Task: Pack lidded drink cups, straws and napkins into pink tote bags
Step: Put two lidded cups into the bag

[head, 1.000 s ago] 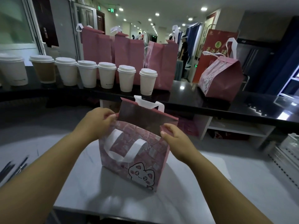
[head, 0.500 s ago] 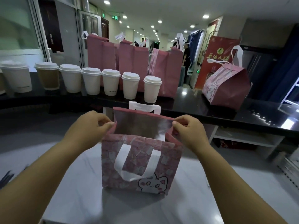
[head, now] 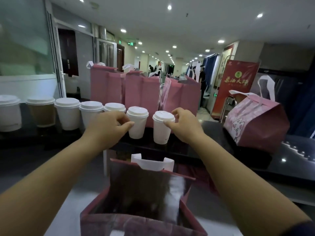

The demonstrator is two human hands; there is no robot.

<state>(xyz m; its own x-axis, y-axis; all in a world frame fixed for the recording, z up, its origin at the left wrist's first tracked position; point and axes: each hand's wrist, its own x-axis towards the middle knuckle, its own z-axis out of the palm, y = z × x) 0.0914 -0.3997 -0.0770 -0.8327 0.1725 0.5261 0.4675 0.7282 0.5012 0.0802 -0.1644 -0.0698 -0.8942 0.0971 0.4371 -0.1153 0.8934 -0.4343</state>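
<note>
Hands are being held out over the bag toward two cups at centre frame. Left hand [head: 109, 123] is being held with fingers loosely curled and its thumb tip touching the side wall of the left cup [head: 137, 126]; whether a grip is closed cannot be told. Right cup [head: 161, 132] is being gripped near its top by the right hand [head: 183, 125], thumb set just under the lid rim and fingers curled round the lid's far side.

Both cups are standing upright and lidded at the near edge of the black counter [head: 214, 132], at the right end of a row of cups [head: 68, 113] running to the left edge. As the closest pair, they are probably being taken one per hand.

Open tote bag [head: 141, 201] is standing at bottom centre on the pale table [head: 64, 218], mouth spread wide, evidently so cups can be lowered straight in.

Behind the cups, three upright pink bags [head: 141, 92] are being stored along the counter. A cat-printed bag [head: 255, 123] is standing at centre right, well apart.
</note>
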